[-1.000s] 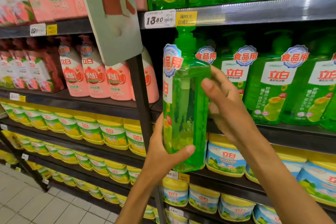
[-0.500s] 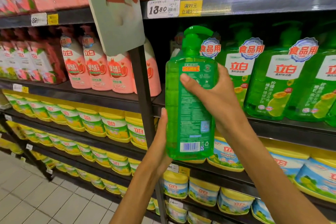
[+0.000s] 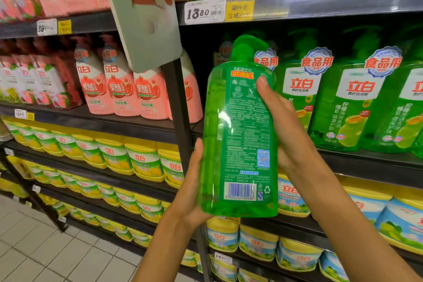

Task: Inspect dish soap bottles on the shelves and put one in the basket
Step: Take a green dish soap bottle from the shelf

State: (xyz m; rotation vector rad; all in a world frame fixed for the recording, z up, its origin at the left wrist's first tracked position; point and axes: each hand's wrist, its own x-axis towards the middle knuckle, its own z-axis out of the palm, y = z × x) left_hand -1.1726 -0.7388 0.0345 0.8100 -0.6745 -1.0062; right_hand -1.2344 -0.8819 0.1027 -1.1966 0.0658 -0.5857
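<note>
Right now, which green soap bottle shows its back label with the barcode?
The green bottle held in both hands; the green bottles on the shelf show front labels.

A second ago the green soap bottle (image 3: 238, 130) showed its narrow side, with the front label just visible at its left edge. It has since been turned, and its back label with fine print and barcode now faces the camera squarely. The left hand (image 3: 191, 192), whose thumb lay across the bottle's lower front, now cups the lower left edge and base from beside and below. The right hand (image 3: 283, 121) has shifted from the bottle's far side to its right edge, thumb pressed on the upper back label.
</note>
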